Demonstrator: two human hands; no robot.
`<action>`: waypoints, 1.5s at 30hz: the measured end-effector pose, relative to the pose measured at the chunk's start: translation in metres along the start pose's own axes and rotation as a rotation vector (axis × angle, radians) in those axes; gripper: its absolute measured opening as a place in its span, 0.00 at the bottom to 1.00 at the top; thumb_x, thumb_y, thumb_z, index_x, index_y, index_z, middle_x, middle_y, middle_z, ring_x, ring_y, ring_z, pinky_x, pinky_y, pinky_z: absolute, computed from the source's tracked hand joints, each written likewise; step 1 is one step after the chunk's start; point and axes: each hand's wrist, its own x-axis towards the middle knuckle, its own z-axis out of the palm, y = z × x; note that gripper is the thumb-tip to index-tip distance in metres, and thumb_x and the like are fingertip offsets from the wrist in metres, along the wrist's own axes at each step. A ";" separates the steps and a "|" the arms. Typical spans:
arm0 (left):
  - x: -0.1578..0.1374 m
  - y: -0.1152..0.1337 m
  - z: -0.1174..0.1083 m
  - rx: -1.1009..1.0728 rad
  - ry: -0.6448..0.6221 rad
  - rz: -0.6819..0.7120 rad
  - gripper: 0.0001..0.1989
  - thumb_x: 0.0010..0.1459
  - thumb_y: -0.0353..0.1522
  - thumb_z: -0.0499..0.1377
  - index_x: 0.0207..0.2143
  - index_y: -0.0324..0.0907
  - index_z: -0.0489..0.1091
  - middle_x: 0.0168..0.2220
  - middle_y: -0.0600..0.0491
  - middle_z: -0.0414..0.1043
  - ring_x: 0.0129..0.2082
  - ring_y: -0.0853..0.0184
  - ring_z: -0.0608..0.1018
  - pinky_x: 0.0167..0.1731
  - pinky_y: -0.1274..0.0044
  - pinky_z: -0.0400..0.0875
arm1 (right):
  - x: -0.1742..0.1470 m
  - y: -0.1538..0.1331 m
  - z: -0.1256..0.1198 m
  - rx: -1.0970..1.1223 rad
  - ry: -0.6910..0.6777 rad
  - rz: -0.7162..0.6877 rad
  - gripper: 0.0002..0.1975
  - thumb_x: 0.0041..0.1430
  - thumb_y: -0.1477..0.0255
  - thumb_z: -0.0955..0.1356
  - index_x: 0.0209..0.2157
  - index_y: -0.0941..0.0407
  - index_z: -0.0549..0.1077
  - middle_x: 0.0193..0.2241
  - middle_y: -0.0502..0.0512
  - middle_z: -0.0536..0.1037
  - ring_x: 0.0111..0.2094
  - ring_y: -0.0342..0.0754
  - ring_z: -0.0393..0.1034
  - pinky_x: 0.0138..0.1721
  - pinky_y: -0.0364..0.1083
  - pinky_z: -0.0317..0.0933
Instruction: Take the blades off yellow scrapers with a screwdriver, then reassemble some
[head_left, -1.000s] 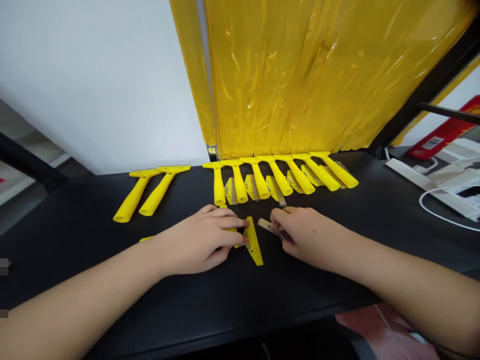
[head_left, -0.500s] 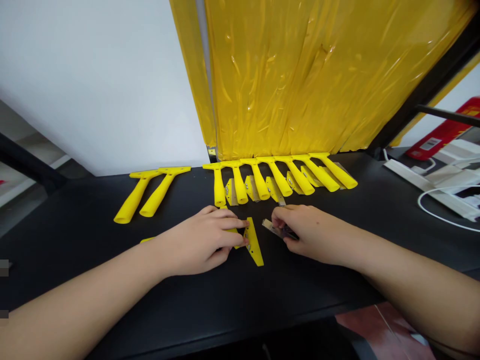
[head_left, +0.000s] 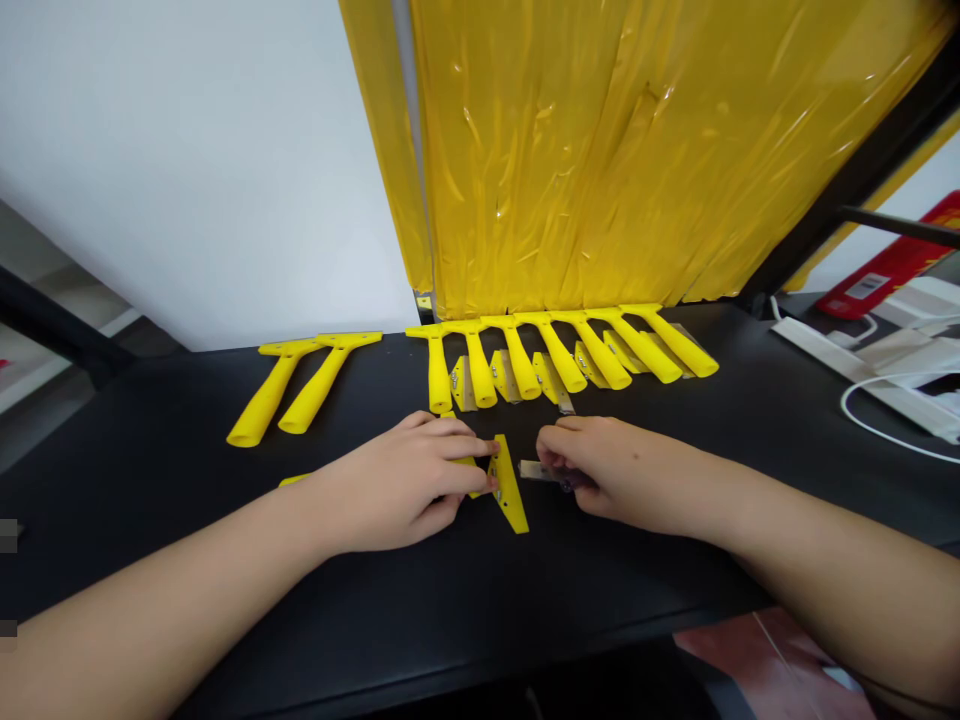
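Observation:
My left hand (head_left: 427, 475) lies over the black tabletop, its fingertips closed against the left edge of a yellow plate (head_left: 511, 490) with holes and small screws. Under that hand, other yellow pieces show only in part. To the right of the plate, my right hand (head_left: 592, 465) pinches a flat metal blade (head_left: 535, 470), which points left and stays apart from the plate. Something dark beneath the right fingers is too hidden to make out. Behind the hands, yellow scraper handles (head_left: 517, 355) stand in a row, with yellow plates and metal blades (head_left: 555, 380) between them.
Two more yellow scraper handles (head_left: 304, 390) lie at the back left. A yellow plastic-wrapped panel (head_left: 570, 160) and a white panel (head_left: 202, 170) rise behind the black table (head_left: 420, 620). At right are a white cable (head_left: 847, 400) and a red package (head_left: 877, 275).
The blade in my right hand has turned from slanting to nearly level, and that hand has shifted slightly. My left hand and the yellow plate stay in place.

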 end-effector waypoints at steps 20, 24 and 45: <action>-0.001 0.000 -0.001 -0.029 0.013 0.002 0.22 0.64 0.25 0.57 0.56 0.53 0.76 0.61 0.52 0.75 0.60 0.55 0.75 0.58 0.63 0.65 | 0.010 0.009 -0.005 0.405 0.011 0.071 0.09 0.55 0.81 0.69 0.37 0.54 0.72 0.26 0.45 0.73 0.26 0.42 0.66 0.29 0.42 0.57; 0.001 0.000 0.000 -0.027 0.001 -0.002 0.22 0.64 0.25 0.57 0.56 0.53 0.76 0.61 0.53 0.75 0.60 0.55 0.74 0.58 0.62 0.65 | 0.019 0.012 0.001 0.686 0.032 0.113 0.07 0.57 0.80 0.70 0.36 0.55 0.71 0.26 0.45 0.73 0.28 0.43 0.69 0.30 0.42 0.61; -0.003 -0.002 -0.003 -0.015 0.014 0.025 0.24 0.64 0.24 0.57 0.58 0.54 0.74 0.60 0.50 0.73 0.60 0.55 0.75 0.57 0.64 0.67 | 0.034 0.002 0.029 0.808 0.068 0.146 0.08 0.61 0.79 0.71 0.36 0.56 0.68 0.27 0.44 0.73 0.24 0.41 0.76 0.28 0.41 0.65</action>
